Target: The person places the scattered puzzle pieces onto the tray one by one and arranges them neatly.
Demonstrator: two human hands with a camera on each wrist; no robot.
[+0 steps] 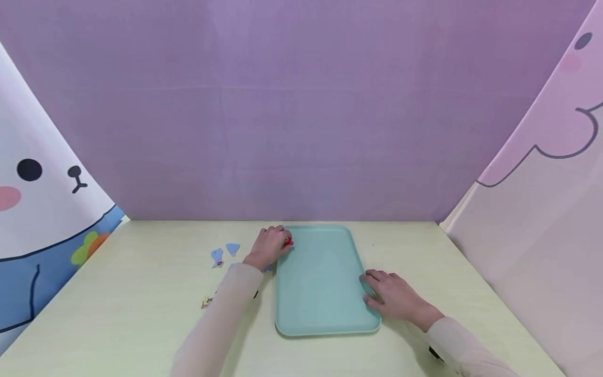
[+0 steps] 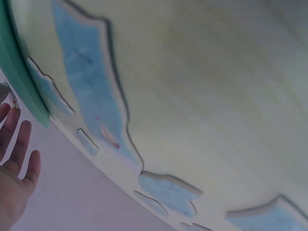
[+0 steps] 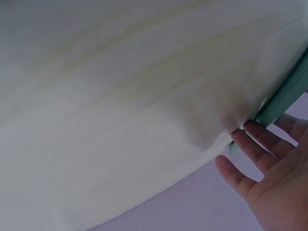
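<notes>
My left hand (image 1: 269, 245) pinches a small red puzzle piece (image 1: 288, 241) between thumb and fingers at the green tray's (image 1: 325, 283) far left corner. My right hand (image 1: 393, 296) touches the tray's right rim, fingers fairly straight and spread. Tray sits mid-table, long side running near to far. Blue puzzle pieces (image 1: 233, 248) lie left of it on the pale table (image 1: 118, 314), some partly hidden by my left sleeve (image 1: 221, 319).

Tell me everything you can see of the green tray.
The tray is pale blue-green and rectangular, with rounded corners and a raised rim; it looks like plastic. It appears to lie flat on the table, a short end nearest the head camera. The right hand touches its right edge; the left hand is at its far-left corner, contact unclear.
</notes>
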